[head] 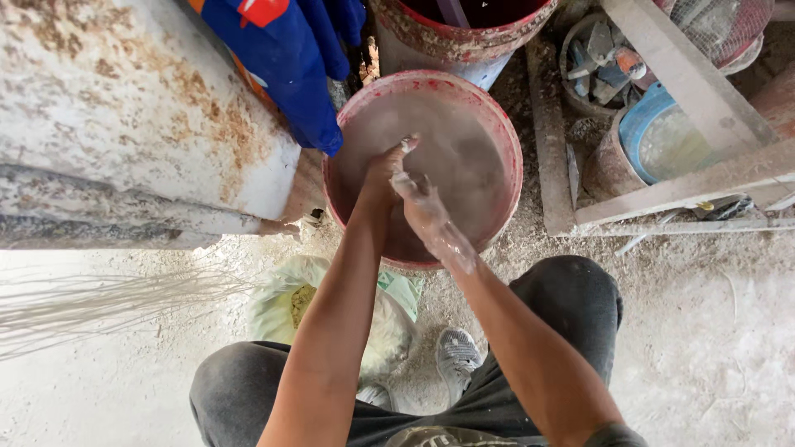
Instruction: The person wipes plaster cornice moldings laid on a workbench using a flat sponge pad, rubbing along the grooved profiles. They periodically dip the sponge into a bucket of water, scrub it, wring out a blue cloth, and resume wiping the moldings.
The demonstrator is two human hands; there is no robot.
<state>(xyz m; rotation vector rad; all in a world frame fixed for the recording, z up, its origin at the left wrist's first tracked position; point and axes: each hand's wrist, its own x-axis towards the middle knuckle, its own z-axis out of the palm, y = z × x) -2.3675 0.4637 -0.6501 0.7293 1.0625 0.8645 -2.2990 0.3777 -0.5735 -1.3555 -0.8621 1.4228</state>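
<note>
A red bucket (507, 136) of murky grey water stands on the sandy floor in front of my knees. Both my hands are held together over the water. My left hand (386, 170) is wet, its fingers curled and a fingertip poking up. My right hand (418, 203) is coated in pale grey paste and presses against the left one, fingers apart. Neither hand holds an object that I can make out.
A rusty white drum (124, 108) lies to the left with blue cloth (290, 58) hanging over it. A second red bucket (464, 33) stands behind. Wooden beams (679, 74), a blue-rimmed pail (654, 136) and tools sit right. A white sack (290, 302) lies by my foot.
</note>
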